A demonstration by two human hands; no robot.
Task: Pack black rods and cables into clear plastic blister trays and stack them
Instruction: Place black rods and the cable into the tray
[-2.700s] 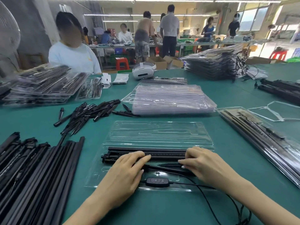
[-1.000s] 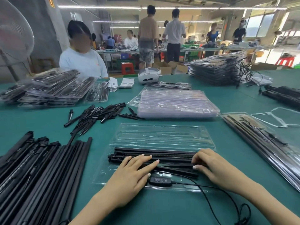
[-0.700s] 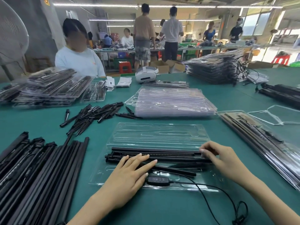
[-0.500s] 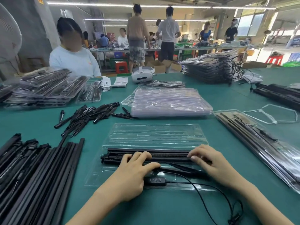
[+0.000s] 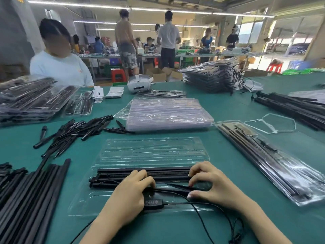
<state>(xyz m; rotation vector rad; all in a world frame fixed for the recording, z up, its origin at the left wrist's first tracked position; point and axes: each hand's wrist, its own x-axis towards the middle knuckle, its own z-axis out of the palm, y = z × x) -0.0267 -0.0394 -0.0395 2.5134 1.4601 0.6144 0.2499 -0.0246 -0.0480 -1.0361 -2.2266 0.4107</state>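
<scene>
Hands work at the near half of the open blister tray point(image 5: 153, 152), which lies flat on the green desk point(image 5: 228, 111). Left hand point(image 5: 130, 192) lies knuckles-up, fingers curled over the black rods point(image 5: 140, 174) and pressing them into the tray channels. Right hand point(image 5: 212, 185) is at 3 o'clock from it, fingertips curled down on the rods' right end, thumb on the thin stylus-like piece point(image 5: 177, 186); whether it pinches or only presses cannot be told. The two hands are well apart, with rod showing between them.

Inline controller point(image 5: 153, 203) sits in the tray's near edge, just beside the left hand. Its cable point(image 5: 202, 208) trails off toward 5 o'clock, loose on the desk.

Outward: loose long rods point(image 5: 26, 199) at 9 o'clock, short black pieces point(image 5: 75, 131) at 11, empty tray stack point(image 5: 167, 113) at 12, packed trays point(image 5: 263, 155) at 3.

Hazards, as a judgement:
- Uneven pressure may leave one rod end proud of its channel, blocking lid closure.
- Unstowed cable may be trapped under the lid fold.
- Thin plastic may buckle under hard pressing.
</scene>
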